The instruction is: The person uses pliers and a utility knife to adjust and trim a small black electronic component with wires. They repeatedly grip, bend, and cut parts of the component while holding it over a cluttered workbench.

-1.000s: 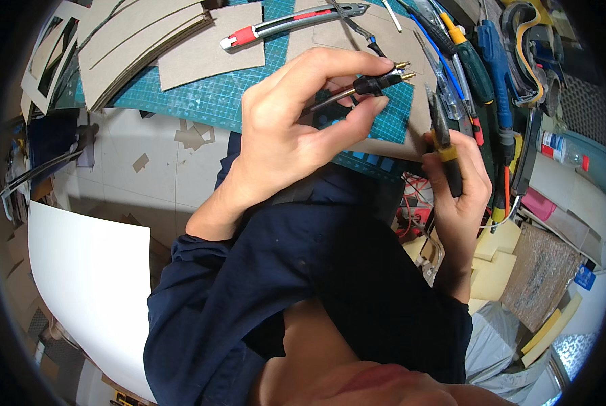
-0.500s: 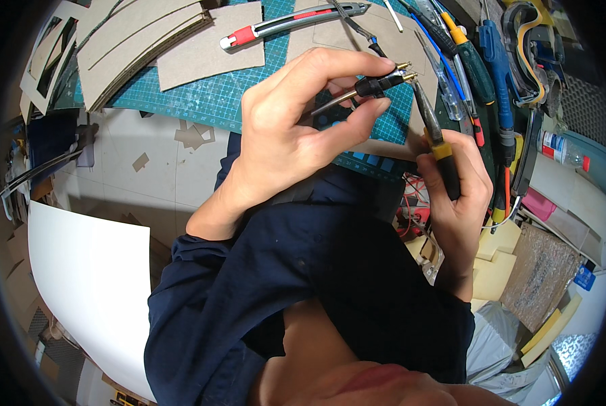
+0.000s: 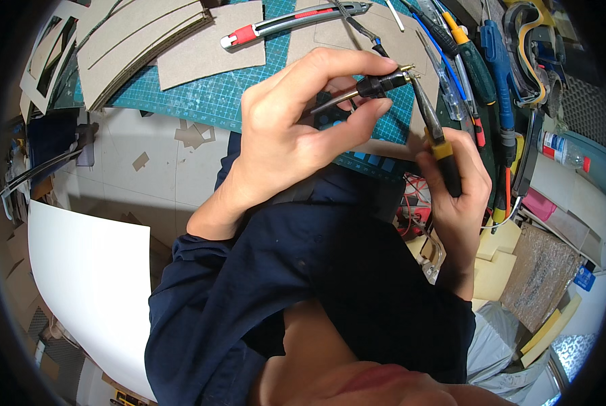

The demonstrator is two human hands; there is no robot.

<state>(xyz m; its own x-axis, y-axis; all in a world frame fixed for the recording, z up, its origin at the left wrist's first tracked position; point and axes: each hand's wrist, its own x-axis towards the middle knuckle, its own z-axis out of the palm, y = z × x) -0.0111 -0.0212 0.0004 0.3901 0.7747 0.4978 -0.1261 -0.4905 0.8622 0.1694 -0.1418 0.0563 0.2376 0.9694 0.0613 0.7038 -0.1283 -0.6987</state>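
My left hand point(image 3: 286, 132) pinches a small black piece with brass tips point(image 3: 379, 86) between thumb and forefinger. From the piece a thin metal rod point(image 3: 333, 101) runs back toward my palm. Needle-nose pliers point(image 3: 444, 159) with a black and yellow handle are gripped in my right hand point(image 3: 464, 181). Their jaws point up and reach the brass tips; whether they clamp one I cannot tell. Just above my left fingertips ends a dark cord point(image 3: 357, 27). Below both hands lies a green cutting mat point(image 3: 212, 105).
A red and grey box cutter point(image 3: 283, 27) lies on cardboard sheets point(image 3: 215, 51) at the far side. Several screwdrivers and pens point(image 3: 472, 71) crowd the right, beside goggles point(image 3: 526, 47) and a plastic bottle point(image 3: 565, 153). A white sheet point(image 3: 90, 284) is at lower left.
The black piece has shifted very slightly to the right. The pliers' jaws have moved up slightly, now against the brass tips. Both hands keep their grips.
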